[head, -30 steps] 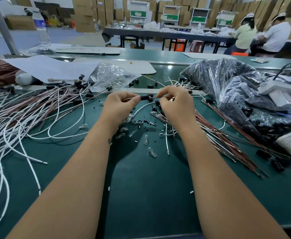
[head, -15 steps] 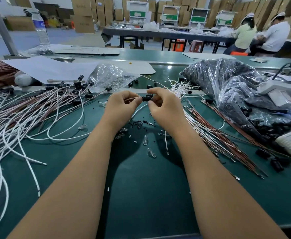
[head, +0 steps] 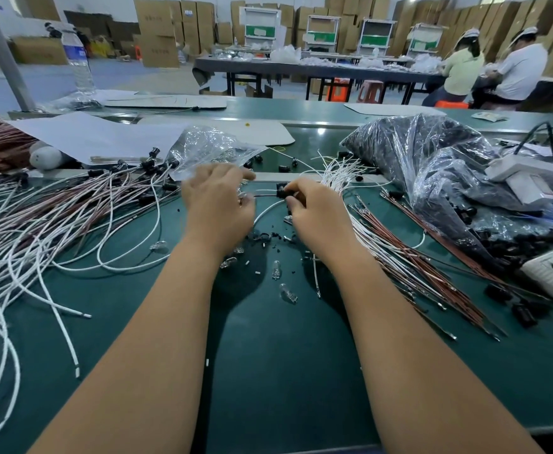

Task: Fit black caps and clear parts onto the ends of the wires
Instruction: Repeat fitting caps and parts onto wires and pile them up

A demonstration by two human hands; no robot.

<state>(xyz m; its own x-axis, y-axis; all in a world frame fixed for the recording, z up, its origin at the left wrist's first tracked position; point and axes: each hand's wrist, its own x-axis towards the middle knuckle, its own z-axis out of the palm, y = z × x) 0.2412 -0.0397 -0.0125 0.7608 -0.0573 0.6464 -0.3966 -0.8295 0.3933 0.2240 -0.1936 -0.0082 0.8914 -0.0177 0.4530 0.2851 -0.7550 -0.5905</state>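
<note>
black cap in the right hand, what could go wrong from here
1. The right hand pinches the small black plastic cap only at the fingertips; it could slip and drop among the loose black bits on the green mat.
2. The left hand is blurred, so its hold on the thin white wire may be loose.

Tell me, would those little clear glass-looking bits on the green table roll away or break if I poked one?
Probably both. The clear part looks rounded like a tiny bulb, so a poke would likely send it rolling on the smooth green table. It looks thin and see-through, so it may crack if squeezed. Being so small, it is likely very light.
</note>
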